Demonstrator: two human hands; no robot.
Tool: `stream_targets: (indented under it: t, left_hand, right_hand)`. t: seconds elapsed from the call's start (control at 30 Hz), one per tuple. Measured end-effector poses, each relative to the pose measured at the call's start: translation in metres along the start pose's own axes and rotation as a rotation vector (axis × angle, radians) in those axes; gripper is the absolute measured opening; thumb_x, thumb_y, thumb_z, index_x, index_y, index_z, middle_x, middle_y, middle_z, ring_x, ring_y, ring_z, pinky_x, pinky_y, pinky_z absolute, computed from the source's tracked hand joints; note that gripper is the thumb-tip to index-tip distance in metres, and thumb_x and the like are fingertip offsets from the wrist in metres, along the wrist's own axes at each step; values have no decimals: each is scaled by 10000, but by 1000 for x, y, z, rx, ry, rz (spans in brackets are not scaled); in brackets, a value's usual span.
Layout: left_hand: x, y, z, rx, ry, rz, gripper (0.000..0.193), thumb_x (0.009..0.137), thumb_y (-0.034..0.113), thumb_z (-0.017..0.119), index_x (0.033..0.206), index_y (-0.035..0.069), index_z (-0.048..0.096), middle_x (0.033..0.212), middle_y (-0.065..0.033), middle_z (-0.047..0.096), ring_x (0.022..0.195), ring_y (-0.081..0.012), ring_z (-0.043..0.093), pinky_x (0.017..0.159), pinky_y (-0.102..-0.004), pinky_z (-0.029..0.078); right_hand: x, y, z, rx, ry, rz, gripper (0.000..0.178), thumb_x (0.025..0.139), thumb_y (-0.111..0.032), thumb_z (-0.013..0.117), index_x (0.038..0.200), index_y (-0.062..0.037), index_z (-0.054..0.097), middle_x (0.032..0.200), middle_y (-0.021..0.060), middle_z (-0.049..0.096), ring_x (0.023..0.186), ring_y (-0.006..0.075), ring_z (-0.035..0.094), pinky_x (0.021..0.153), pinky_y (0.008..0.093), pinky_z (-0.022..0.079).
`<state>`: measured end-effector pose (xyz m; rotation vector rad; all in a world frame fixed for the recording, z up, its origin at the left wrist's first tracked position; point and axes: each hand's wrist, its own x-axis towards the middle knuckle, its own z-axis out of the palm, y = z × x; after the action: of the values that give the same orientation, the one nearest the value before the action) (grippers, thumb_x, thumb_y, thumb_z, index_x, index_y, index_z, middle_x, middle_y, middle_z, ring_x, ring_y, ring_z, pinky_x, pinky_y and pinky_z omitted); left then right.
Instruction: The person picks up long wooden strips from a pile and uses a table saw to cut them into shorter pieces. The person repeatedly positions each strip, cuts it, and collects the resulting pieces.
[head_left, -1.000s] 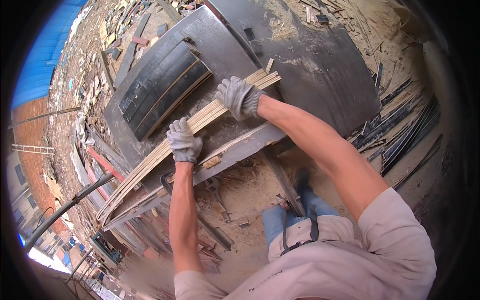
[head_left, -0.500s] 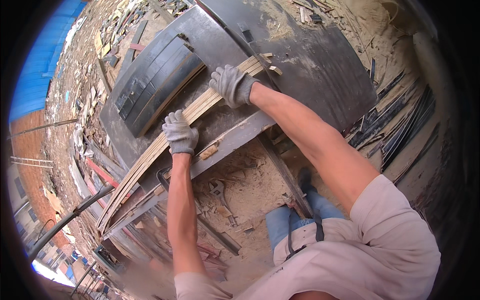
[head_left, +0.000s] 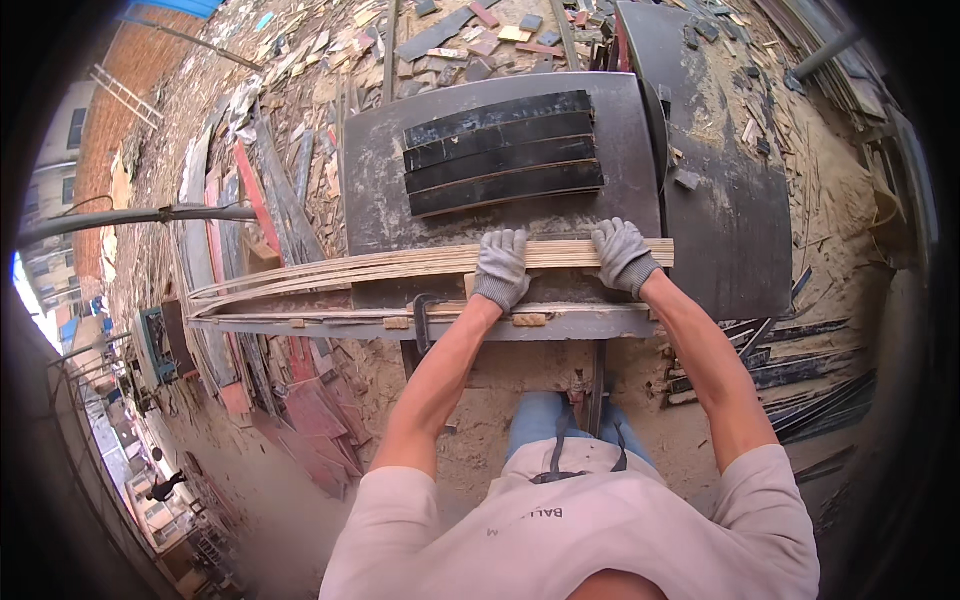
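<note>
A bundle of long, thin plywood strips (head_left: 562, 254) lies across the dark metal table (head_left: 375, 165). Its layers fan slightly apart toward the left end. My left hand (head_left: 502, 266), in a grey knitted glove, is closed over the strips near the middle of the table. Further right, my right hand (head_left: 622, 256), gloved the same way, grips them close to their right end. Both thumbs are partly hidden. Beyond my hands, several black-faced boards (head_left: 502, 155) lie side by side on the table.
Along the table's near edge runs a grey rail (head_left: 590, 324), with a black clamp (head_left: 421, 322) on it. A second dark panel (head_left: 725, 240) adjoins at the right, sprinkled with sawdust. Wood scraps (head_left: 480, 40) cover the ground behind; long dark offcuts (head_left: 815, 375) lie right.
The view has turned, so the table now lies nearly level across the picture. Both hands still hold the strips, and the black boards stay on the table.
</note>
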<state>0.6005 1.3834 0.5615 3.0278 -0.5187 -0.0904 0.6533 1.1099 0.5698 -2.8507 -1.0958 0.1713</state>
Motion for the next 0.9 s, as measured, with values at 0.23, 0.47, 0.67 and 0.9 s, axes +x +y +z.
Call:
stream_targets:
  t: [0.23, 0.47, 0.67, 0.9]
  left_hand:
    - [-28, 109, -57, -1326, 679, -1365, 891, 961, 769, 518, 1433, 14, 503, 1349, -130, 551, 1317, -310, 553, 1132, -387, 449]
    - [36, 151, -131, -3184, 1031, -922, 839, 996, 685, 408, 1461, -5, 519, 1479, -207, 569, 1347, -367, 556, 1215, -559, 377]
    - [38, 240, -222, -3138, 749, -949, 764, 990, 640, 432, 1273, -32, 659, 1212, -224, 717, 1107, -379, 700, 1124, -555, 487]
    - [44, 215, -383, -3156, 623, -778, 802, 917, 676, 624, 1322, -16, 631, 1304, -232, 655, 1274, -389, 594, 1147, -564, 461]
  right_hand:
    - [-51, 80, -146, 22, -208, 17, 506, 727, -364, 824, 1033, -23, 610, 993, 159, 597, 977, 333, 609, 842, 440, 507]
    - [-170, 149, -337, -16, -211, 27, 648, 705, -470, 872, 1059, -9, 585, 1030, 184, 592, 992, 354, 608, 868, 460, 507]
    - [-265, 195, -396, 75, -173, 84, 663, 674, -458, 901, 1046, -49, 536, 969, 173, 552, 912, 376, 570, 776, 493, 453]
    - [-290, 142, -424, 325, -70, 131, 647, 691, -398, 891, 1127, -79, 536, 950, 150, 549, 848, 373, 568, 745, 484, 453]
